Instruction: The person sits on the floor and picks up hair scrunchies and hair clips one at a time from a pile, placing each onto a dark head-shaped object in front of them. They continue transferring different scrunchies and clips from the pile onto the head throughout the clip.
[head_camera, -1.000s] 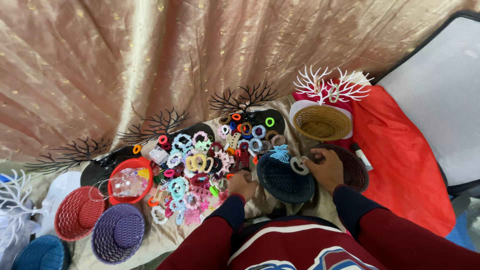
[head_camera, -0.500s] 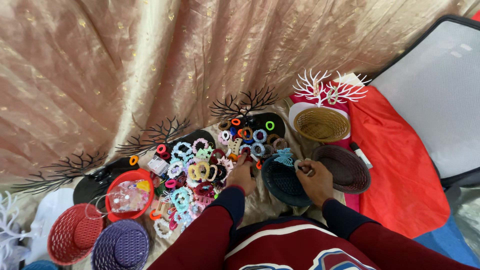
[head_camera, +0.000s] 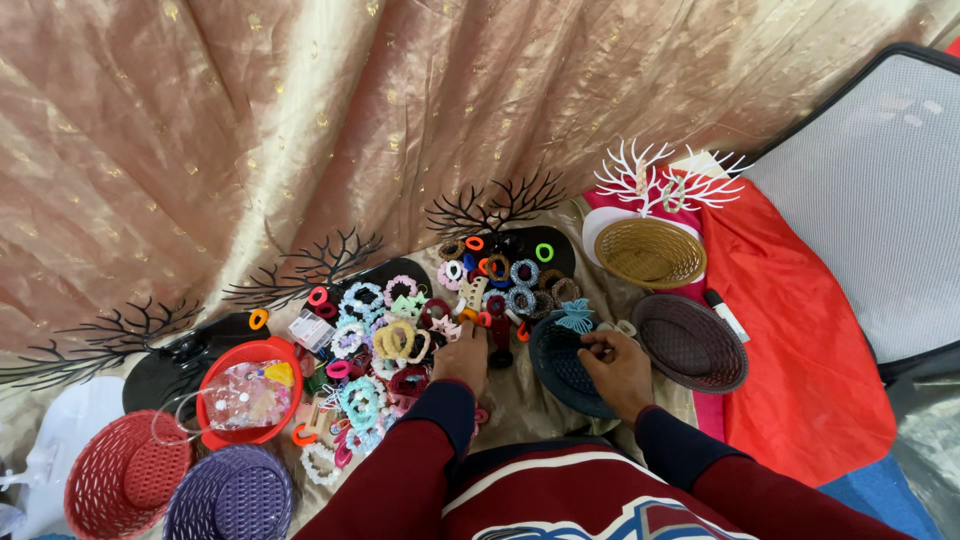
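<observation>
My left hand (head_camera: 463, 352) rests on the heap of colourful hair ties and clips (head_camera: 400, 340), fingers curled down among them; what it grips is hidden. Over the rim of a dark blue woven basket (head_camera: 560, 368) is my right hand (head_camera: 617, 362), pinching a pale ring-shaped clip (head_camera: 612, 331). A light blue butterfly clip (head_camera: 576, 316) sits on the basket's far rim. Both my sleeves are dark red with navy cuffs.
A brown woven basket (head_camera: 690, 342) lies right of my hand, a tan one (head_camera: 650, 253) behind it under a white tree stand (head_camera: 660, 178). Black tree stands (head_camera: 490, 210) line the back. Red bowl (head_camera: 248, 392), red basket (head_camera: 125, 473) and purple basket (head_camera: 232, 495) sit left.
My left hand moved forward from the near edge of the pile into the hair ties. My right hand shifted left from the brown basket to the blue basket's rim with the pale clip.
</observation>
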